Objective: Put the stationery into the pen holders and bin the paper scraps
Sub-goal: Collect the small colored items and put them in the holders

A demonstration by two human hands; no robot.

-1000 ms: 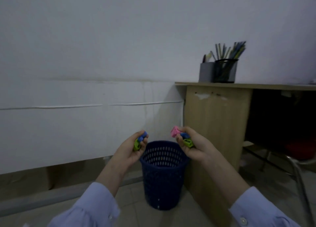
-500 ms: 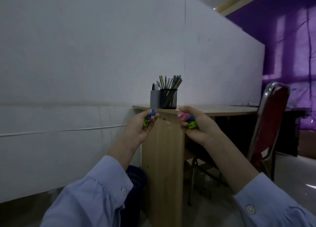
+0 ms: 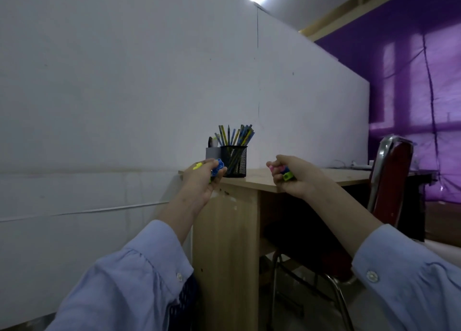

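Observation:
My left hand (image 3: 203,181) grips small blue and yellow-green stationery pieces (image 3: 217,169) at the desk's left corner. My right hand (image 3: 293,178) grips pink, blue and green pieces (image 3: 284,173) just above the desk's front edge. On the wooden desk (image 3: 324,177) between the hands and farther back stands a black mesh pen holder (image 3: 234,161) full of pencils, with a grey holder (image 3: 212,153) to its left. Only a sliver of the dark blue mesh bin (image 3: 185,298) shows on the floor behind my left sleeve.
A white wall runs along the left and behind the desk. A red chair with a chrome frame (image 3: 389,181) stands at the desk on the right. Small items (image 3: 359,165) lie at the desk's far end. Purple curtains cover the right side.
My view has risen from the bin to the desk top. Both hands have lifted from over the bin to desk height, still holding the coloured pieces.

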